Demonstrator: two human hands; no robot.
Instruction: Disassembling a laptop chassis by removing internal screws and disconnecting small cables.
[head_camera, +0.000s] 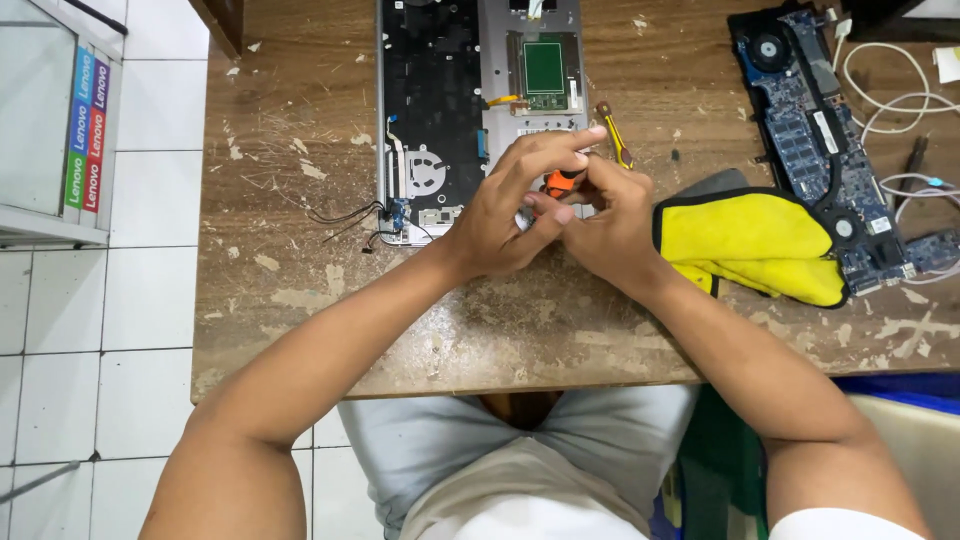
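Both hands meet over the near edge of an opened laptop base (440, 90) on a worn wooden table (300, 270). My left hand (510, 205) and my right hand (605, 220) are pressed together around a small orange-and-black tool (560, 182), fingers curled on it. Something small and pale shows between the fingers; what it is cannot be made out. A yellow-handled screwdriver (616, 138) lies just beyond my right hand.
A yellow and grey cloth (750, 240) lies right of the hands. A blue circuit board with fans (815, 130) sits at the far right beside white cables (890, 90). Thin black wires (345, 215) trail from the laptop's corner. White tiled floor is at left.
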